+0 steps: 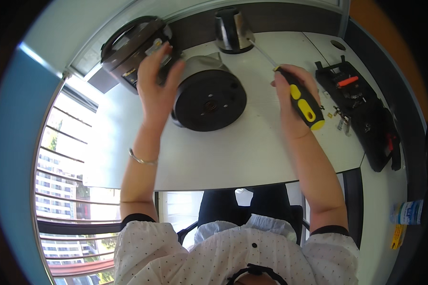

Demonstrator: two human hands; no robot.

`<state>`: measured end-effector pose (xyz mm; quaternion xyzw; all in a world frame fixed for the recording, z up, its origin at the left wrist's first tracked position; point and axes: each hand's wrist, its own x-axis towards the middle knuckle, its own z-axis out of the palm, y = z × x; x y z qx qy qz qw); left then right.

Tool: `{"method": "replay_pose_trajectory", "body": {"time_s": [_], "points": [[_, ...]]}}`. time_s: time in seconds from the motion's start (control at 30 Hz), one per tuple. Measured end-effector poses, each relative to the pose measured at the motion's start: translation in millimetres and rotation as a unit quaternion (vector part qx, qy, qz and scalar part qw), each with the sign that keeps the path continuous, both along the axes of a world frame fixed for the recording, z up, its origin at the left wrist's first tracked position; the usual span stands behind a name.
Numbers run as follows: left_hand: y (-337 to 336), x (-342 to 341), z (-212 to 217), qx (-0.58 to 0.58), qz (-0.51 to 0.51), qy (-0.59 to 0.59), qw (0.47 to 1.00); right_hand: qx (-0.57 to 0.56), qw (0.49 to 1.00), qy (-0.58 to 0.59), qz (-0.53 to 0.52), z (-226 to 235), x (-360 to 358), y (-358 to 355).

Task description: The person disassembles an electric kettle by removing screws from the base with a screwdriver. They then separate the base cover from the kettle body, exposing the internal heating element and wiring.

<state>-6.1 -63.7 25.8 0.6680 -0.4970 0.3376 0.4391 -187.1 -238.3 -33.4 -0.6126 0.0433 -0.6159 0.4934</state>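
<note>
My right hand (pixel 286 102) is wrapped round a screwdriver (pixel 303 103) with a black and yellow handle. Its long thin shaft points away and to the left, with the tip appearing close to the back kettle in the picture. Raised with fingers apart, my left hand (pixel 156 90) holds nothing; it is just left of a metal appliance (pixel 210 102) tipped over on the table. That appliance's round black underside faces me, showing a central socket and several small holes. Whether my left fingers touch it, I cannot tell.
A dark brown electric cooker (pixel 134 54) stands at the back left, and a silver and black kettle (pixel 229 31) at the back. An unfolded black tool case (pixel 361 102) lies at the right beside small metal pieces (pixel 342 121). A bottle (pixel 409 212) is at the far right.
</note>
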Motion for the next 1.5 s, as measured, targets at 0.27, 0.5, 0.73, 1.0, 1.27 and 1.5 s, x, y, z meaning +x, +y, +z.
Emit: {"method": "replay_pose_trajectory", "body": {"time_s": [0.27, 0.5, 0.73, 1.0, 1.27, 1.5], "points": [[20, -46, -42, 0.049, 0.077, -0.116, 0.989, -0.097, 0.993, -0.011, 0.063, -3, -8, 5], [16, -31, -71, -0.025, -0.005, -0.062, 0.998, -0.166, 0.977, -0.051, 0.125, -9, -18, 8], [10, -25, -71, -0.055, 0.017, -0.096, 0.994, -0.3, 0.943, -0.042, 0.139, -8, -37, 24], [0, -24, -78, -0.066, 0.056, -0.111, 0.99, -0.447, 0.894, 0.004, 0.027, 7, -32, 37], [-7, -21, -76, -0.051, 0.059, -0.099, 0.992, -0.449, 0.894, 0.004, 0.015, 9, -29, 35], [-3, -26, -75, -0.048, 0.072, -0.11, 0.99, -0.458, 0.888, 0.017, 0.032, 6, -30, 35]]}}
